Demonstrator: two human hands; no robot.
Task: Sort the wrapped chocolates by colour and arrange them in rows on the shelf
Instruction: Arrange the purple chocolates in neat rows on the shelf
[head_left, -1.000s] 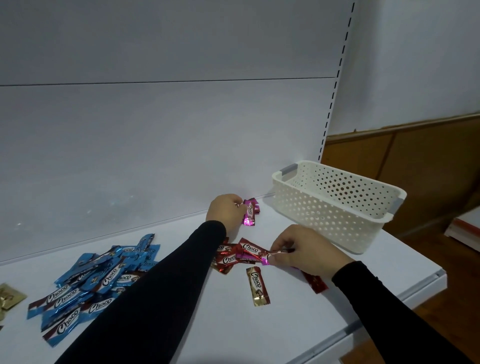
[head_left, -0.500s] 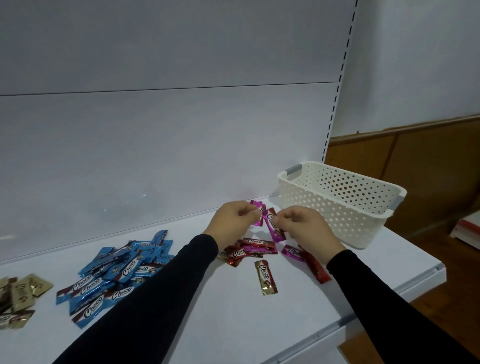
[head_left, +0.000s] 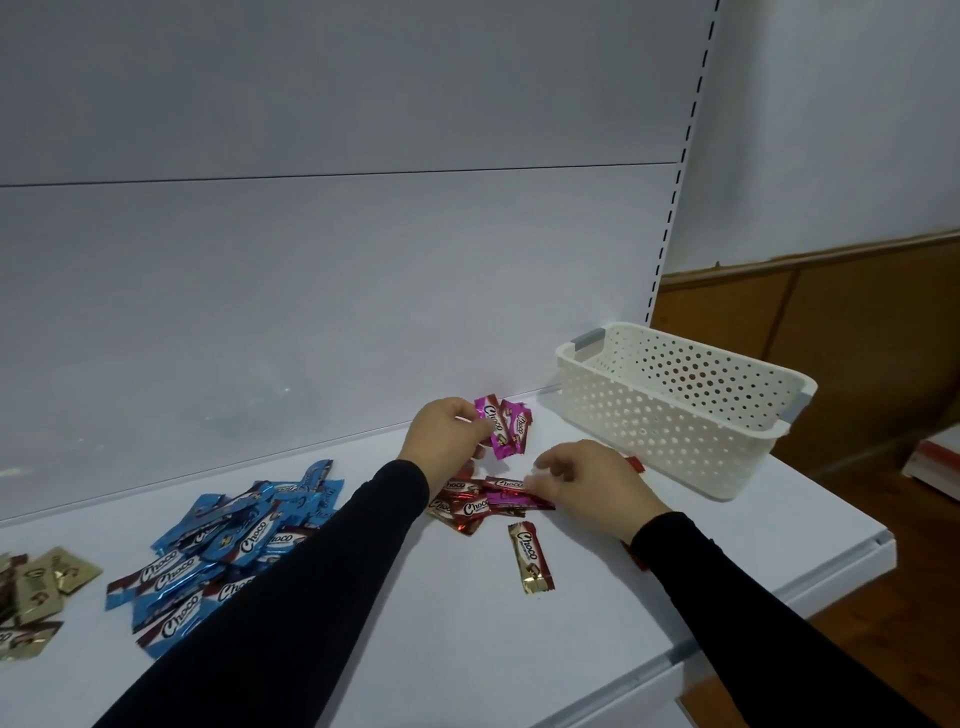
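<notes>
My left hand (head_left: 448, 435) holds a small bunch of pink wrapped chocolates (head_left: 503, 426) near the shelf's back wall. My right hand (head_left: 587, 483) is lower and to the right, its fingers curled over a mixed heap of red and pink chocolates (head_left: 480, 501); it pinches the end of a pink one (head_left: 511, 500). A single gold chocolate (head_left: 530, 557) lies alone in front of the heap. A pile of blue chocolates (head_left: 228, 545) lies to the left. Gold chocolates (head_left: 36, 592) sit at the far left edge. Red wrappers peek out beside my right wrist (head_left: 635, 463).
A white perforated basket (head_left: 675, 410) with grey handles stands at the right end of the white shelf (head_left: 441, 634). The shelf's front edge runs diagonally at lower right, with wooden floor beyond. The white back panel rises behind the chocolates.
My right hand let go of the pink chocolate it passed to the left hand and dropped down to the red and pink heap. The left hand's pink bunch grew by one.
</notes>
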